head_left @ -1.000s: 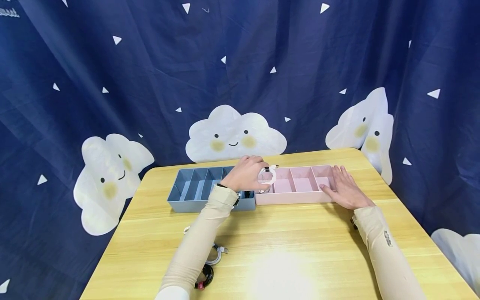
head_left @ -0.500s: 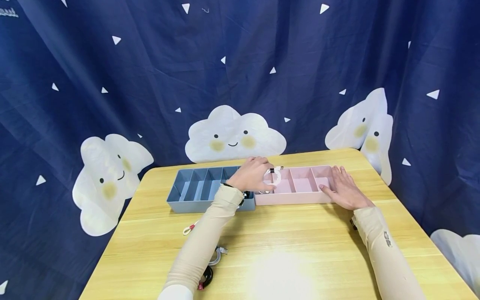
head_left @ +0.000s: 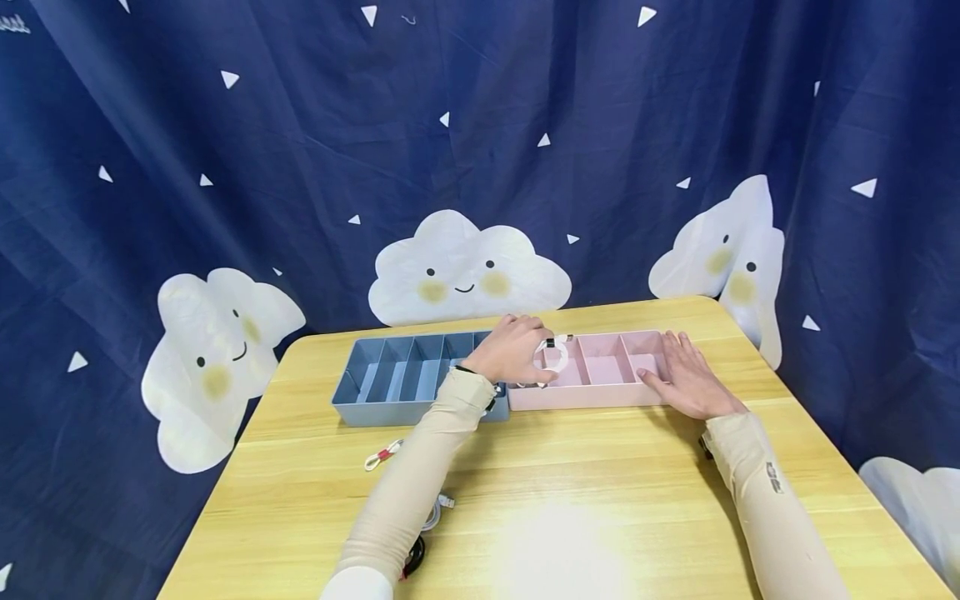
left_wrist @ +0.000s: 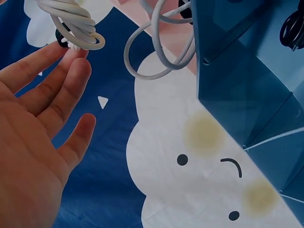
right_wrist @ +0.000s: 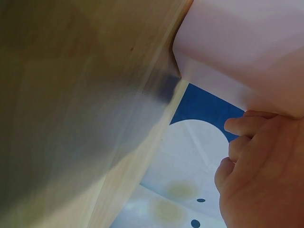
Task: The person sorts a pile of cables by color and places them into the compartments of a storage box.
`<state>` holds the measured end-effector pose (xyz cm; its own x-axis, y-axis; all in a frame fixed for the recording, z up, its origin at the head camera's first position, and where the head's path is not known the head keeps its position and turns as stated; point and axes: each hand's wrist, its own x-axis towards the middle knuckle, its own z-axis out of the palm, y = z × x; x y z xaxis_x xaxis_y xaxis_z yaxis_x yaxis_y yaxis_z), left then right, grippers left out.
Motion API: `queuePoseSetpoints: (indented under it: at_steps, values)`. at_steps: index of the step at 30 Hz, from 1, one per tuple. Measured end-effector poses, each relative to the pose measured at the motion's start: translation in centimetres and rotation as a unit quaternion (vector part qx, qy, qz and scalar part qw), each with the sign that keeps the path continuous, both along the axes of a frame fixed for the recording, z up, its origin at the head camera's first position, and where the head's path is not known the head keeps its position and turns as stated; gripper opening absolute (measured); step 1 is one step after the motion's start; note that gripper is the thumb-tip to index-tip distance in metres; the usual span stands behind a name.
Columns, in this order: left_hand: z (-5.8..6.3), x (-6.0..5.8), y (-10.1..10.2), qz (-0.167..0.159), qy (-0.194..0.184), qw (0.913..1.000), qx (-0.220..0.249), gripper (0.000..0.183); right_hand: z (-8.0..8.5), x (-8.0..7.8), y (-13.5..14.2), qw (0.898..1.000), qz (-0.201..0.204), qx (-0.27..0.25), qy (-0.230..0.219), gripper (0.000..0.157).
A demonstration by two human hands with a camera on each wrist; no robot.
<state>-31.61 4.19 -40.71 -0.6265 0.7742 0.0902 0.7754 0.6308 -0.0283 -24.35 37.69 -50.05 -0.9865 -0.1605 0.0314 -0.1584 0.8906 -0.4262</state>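
Observation:
My left hand (head_left: 513,350) pinches a coiled white cable (head_left: 566,355) with a black tie, above the left part of the pink divided box (head_left: 585,397). In the left wrist view the coil (left_wrist: 71,19) sits at the fingertips, thumb side partly out of frame. Another pale cable (left_wrist: 130,54) loops out by the pink box's left end. My right hand (head_left: 693,380) rests against the pink box's right end with its fingers extended and thumb at the front rim. The right wrist view shows these fingers (right_wrist: 244,126) touching the pink end wall.
A blue divided box (head_left: 397,413) adjoins the pink one on the left; a black cable (left_wrist: 294,31) lies inside it. On the table (head_left: 637,500) are a white cable with a red tie (head_left: 384,455), a grey cable (head_left: 432,517) and a black cable (head_left: 415,557), the latter two partly behind my left sleeve.
My left hand has moved a little to the right with the white cable, uncovering the red-tied cable on the table. The right hand has stayed at the pink box's end.

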Motion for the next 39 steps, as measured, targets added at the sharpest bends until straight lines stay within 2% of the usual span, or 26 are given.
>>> queuePoseSetpoints:
  at_steps: [12, 25, 33, 39]
  values:
    - [-0.9, -0.5, 0.9, -0.006, -0.008, 0.9999, -0.006, 0.068, 0.0, 0.1, 0.0, 1.0, -0.002, -0.002, -0.005, 0.096]
    - [-1.3, -0.6, 1.6, -0.017, -0.015, 0.9997, -0.003, 0.062, 0.0, 0.1, -0.1, 1.0, -0.005, 0.0, -0.011, 0.096]
    - [-1.9, -0.7, 2.0, -0.02, -0.007, 0.9998, -0.002, 0.061, 0.1, 0.2, 0.0, 1.0, -0.004, 0.0, -0.004, 0.095]
    - [-2.0, -0.8, 2.1, -0.019, -0.018, 0.9996, 0.005, 0.06, 0.0, 0.1, 0.1, 1.0, -0.004, 0.0, -0.008, 0.096]
